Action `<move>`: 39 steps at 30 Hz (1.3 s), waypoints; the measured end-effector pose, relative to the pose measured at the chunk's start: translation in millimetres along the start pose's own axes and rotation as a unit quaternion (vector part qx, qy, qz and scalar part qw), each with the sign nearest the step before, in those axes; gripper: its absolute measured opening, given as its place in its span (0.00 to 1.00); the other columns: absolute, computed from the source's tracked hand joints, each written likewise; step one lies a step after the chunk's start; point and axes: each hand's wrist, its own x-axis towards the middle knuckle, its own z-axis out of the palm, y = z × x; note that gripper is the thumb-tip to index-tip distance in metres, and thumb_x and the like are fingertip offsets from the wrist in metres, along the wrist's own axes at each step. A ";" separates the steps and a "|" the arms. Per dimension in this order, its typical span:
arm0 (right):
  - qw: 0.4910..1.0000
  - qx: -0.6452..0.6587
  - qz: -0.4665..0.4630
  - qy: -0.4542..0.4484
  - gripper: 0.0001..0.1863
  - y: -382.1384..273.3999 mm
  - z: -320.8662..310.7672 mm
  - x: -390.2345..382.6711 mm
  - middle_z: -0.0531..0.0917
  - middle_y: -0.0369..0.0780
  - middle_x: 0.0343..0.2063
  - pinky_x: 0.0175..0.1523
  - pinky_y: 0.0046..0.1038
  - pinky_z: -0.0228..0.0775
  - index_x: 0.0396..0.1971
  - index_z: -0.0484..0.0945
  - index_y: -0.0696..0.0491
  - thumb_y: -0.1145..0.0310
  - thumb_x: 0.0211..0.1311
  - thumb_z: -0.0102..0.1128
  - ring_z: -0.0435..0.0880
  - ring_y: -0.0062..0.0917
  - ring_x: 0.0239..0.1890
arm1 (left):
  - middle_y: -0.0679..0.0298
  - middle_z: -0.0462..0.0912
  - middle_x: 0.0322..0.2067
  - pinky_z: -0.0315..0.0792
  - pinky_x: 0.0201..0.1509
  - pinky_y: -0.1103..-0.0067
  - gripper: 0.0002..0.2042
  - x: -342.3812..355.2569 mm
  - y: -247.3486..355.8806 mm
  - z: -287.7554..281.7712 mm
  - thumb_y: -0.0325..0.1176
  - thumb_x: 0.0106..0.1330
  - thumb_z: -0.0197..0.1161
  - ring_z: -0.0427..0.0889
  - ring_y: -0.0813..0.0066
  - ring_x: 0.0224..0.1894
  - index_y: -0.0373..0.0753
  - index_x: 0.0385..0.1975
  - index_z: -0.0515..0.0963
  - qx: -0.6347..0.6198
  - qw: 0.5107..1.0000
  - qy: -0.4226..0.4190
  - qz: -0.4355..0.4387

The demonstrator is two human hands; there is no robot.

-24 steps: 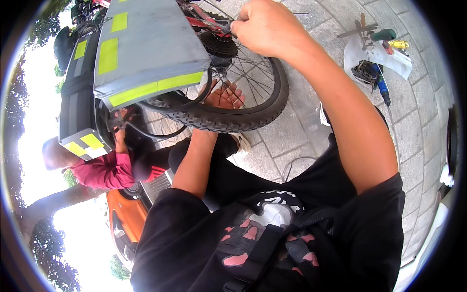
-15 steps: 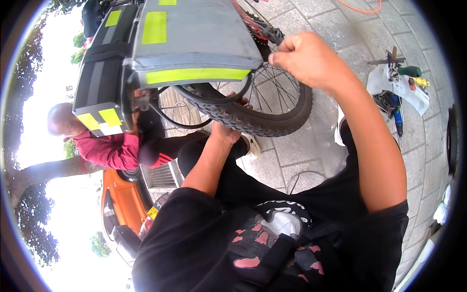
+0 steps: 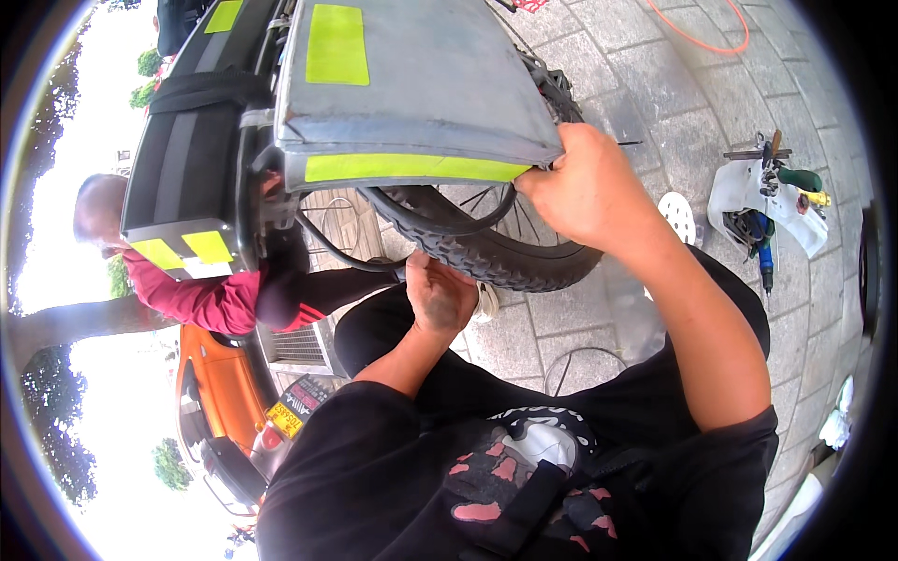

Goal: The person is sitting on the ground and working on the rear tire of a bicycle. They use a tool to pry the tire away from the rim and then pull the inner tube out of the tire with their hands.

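Observation:
A bicycle wheel with a knobby black tyre [image 3: 468,247] sticks out below a grey pannier bag [image 3: 421,79] with yellow-green reflective strips. My right hand [image 3: 585,192] is closed at the bag's lower right corner, over the wheel; whatever its fingers pinch is hidden. My left hand [image 3: 440,294] lies against the tyre's near side, its dirt-smudged palm partly turned up. I cannot make out whether those fingers are curled or spread. A smooth black tube [image 3: 348,260] curves in a loop left of the left hand.
A black box bag [image 3: 192,159] hangs left of the pannier. Beside it crouches another person in a dark red sleeve [image 3: 201,294]. Tools, among them a green-handled screwdriver [image 3: 798,179], lie on a white cloth [image 3: 734,192] at right. An orange car [image 3: 220,374] stands behind.
My right hand has moved down from the wheel's hub area to the bag's corner. My left hand, formerly wrapped around the tyre, has drawn back to its near side. The view has shifted slightly.

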 end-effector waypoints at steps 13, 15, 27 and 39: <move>0.998 0.051 0.021 -0.039 0.15 4.9 -4.1 4.1 0.84 0.61 0.28 0.43 0.45 0.79 0.33 0.81 0.71 0.71 0.54 0.66 0.85 0.60 0.37 | 0.53 0.85 0.57 0.74 0.68 0.60 0.21 -0.4 -14.4 -20.4 0.43 0.80 0.48 0.83 0.56 0.61 0.34 0.58 0.79 0.049 0.998 0.019 -0.031; 0.998 0.061 0.007 -0.024 0.14 7.4 -2.5 3.3 0.83 0.61 0.27 0.41 0.44 0.79 0.32 0.80 0.71 0.72 0.53 0.67 0.86 0.60 0.36 | 0.52 0.85 0.57 0.75 0.67 0.61 0.21 -1.2 -18.7 -26.1 0.44 0.80 0.49 0.83 0.56 0.61 0.33 0.58 0.78 0.054 0.998 0.013 -0.024; 0.991 0.129 0.027 -0.029 0.10 2.2 -5.2 -6.3 0.84 0.53 0.23 0.36 0.36 0.77 0.35 0.84 0.65 0.75 0.54 0.66 0.86 0.43 0.26 | 0.66 0.78 0.66 0.72 0.72 0.69 0.21 -1.5 -21.7 -50.6 0.46 0.82 0.55 0.75 0.70 0.70 0.43 0.68 0.74 0.092 0.991 -0.081 -0.056; 0.989 0.130 0.048 -0.060 0.09 -0.6 -12.2 -12.0 0.78 0.48 0.16 0.29 0.34 0.69 0.35 0.85 0.63 0.71 0.64 0.68 0.73 0.31 0.17 | 0.67 0.80 0.63 0.78 0.66 0.72 0.19 -0.1 -23.6 -46.6 0.41 0.81 0.59 0.80 0.71 0.64 0.44 0.66 0.74 0.076 0.993 -0.088 -0.032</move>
